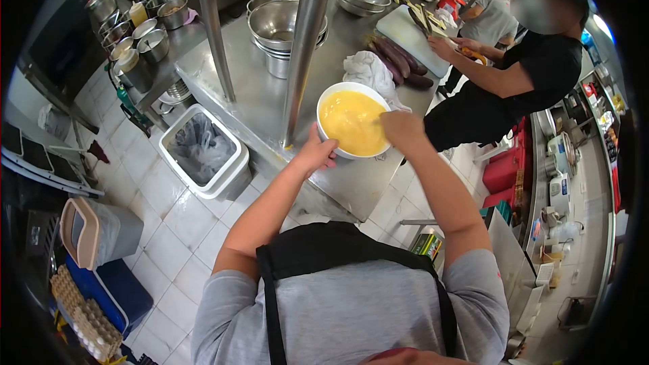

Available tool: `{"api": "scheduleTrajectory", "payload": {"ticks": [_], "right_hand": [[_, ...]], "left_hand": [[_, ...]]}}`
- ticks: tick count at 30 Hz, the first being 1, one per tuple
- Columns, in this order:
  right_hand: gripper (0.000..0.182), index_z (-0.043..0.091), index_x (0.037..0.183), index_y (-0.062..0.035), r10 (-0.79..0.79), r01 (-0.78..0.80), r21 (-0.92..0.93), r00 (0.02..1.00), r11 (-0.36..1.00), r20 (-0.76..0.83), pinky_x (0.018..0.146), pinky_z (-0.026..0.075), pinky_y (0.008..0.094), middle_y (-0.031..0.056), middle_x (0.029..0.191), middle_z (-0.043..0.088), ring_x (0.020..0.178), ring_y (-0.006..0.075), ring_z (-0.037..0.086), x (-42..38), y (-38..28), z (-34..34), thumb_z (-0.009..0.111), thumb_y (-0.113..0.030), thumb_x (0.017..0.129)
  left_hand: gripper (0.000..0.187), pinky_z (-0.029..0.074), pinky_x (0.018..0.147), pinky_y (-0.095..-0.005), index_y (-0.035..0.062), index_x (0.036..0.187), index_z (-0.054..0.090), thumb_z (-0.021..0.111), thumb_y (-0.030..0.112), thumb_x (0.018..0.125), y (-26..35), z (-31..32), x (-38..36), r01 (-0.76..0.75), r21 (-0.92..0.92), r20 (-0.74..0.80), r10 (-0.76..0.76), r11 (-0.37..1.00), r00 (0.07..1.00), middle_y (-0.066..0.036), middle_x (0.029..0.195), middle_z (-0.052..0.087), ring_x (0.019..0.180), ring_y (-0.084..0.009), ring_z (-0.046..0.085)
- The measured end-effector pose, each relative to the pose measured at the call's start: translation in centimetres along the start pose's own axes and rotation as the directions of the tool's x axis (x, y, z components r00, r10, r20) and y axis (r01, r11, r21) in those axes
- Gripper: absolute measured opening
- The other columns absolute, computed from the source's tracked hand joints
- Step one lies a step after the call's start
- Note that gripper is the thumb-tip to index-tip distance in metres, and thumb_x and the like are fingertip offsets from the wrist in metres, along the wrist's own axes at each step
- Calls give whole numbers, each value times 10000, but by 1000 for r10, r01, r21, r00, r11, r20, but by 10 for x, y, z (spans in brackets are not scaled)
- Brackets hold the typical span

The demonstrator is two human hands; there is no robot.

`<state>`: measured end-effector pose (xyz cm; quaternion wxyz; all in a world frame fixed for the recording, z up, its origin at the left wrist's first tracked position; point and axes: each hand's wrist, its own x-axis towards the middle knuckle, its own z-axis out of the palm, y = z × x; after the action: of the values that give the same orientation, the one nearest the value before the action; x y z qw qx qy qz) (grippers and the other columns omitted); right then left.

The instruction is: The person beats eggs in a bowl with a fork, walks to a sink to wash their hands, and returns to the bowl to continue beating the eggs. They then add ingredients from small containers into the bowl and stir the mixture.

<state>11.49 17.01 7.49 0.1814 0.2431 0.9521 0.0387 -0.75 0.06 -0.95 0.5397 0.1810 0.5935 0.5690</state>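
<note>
A white bowl (326,142) of yellow liquid that looks like beaten egg (351,122) is at the near corner of the steel table. My left hand (316,152) grips its lower left side, thumb near the rim and fingers curled against the outside. Over the right rim, my right hand (403,130) is closed and slightly blurred. Whatever it holds is hidden by the fingers. Ripples and froth show on the liquid. Just behind the bowl lies a crumpled white cloth (370,71), next to several purple eggplants (394,57).
Steel bowls (274,23) are stacked behind a table leg (304,61). At right, a co-worker (514,74) holds a knife over a white cutting board (412,35). A lined white bin (203,149) stands left; egg trays (84,314) are lower left.
</note>
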Motion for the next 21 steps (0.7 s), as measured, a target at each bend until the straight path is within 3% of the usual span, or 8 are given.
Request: {"api": "scheduleTrajectory", "payload": {"ticks": [3,7,10,11,14,18,19,21], "right_hand": [[205,623,801,-92,-150,151,33,988,988,-34,616,468,387,120,778,616,721,265,604,-9,-28,-10,452,-195,758],[235,608,820,-112,105,-111,-82,992,990,-77,618,463,392,116,795,613,764,270,595,-16,-18,-22,404,-219,775],[226,598,823,-100,-60,78,143,990,987,-130,610,462,388,114,789,612,756,266,596,-17,-38,6,414,-224,780],[221,590,835,-99,-140,154,83,978,985,-157,615,459,386,115,787,611,737,270,596,-17,-27,4,418,-227,781],[203,592,852,-123,191,-182,92,976,979,-103,648,450,393,104,811,610,760,268,591,-14,-18,-3,432,-219,773],[183,597,847,-125,-120,137,110,981,984,-149,668,440,402,77,829,612,791,254,587,-24,-30,9,465,-217,761],[181,599,833,-124,-50,78,228,991,971,-126,667,443,399,76,827,612,778,259,589,-26,-21,-10,461,-216,764],[190,606,844,-120,98,-71,152,979,986,-177,644,452,394,114,814,610,761,265,593,-8,-9,9,456,-206,765]], "left_hand": [[739,413,419,-233,130,1299,-8,497,207,765,1,-2,5,-16,11,5,16,1000,1000,-86,740,531,499,-144,533],[734,414,425,-238,130,1297,-2,499,211,767,-2,-1,2,-1,16,-6,1,1000,1000,-88,745,531,501,-144,534],[732,414,429,-241,131,1296,3,502,217,767,4,-1,2,-3,24,-3,3,1000,1000,-91,749,532,504,-145,535],[733,414,430,-241,132,1296,4,503,219,767,2,-2,1,3,25,4,-4,1000,1000,-92,751,532,505,-145,535],[736,414,434,-241,133,1296,5,507,224,765,1,-2,2,1,42,-9,-1,999,1000,-98,757,535,508,-149,538],[741,415,433,-241,131,1295,5,511,223,762,4,-3,0,8,28,-2,-7,1000,1000,-101,757,536,504,-153,540],[743,415,432,-241,130,1296,3,512,223,762,4,-2,0,12,25,-10,-11,1000,1000,-100,755,537,503,-154,541],[750,415,428,-240,129,1298,-2,512,223,760,0,-1,0,21,22,-10,-21,1000,1000,-98,753,537,500,-153,540]]}}
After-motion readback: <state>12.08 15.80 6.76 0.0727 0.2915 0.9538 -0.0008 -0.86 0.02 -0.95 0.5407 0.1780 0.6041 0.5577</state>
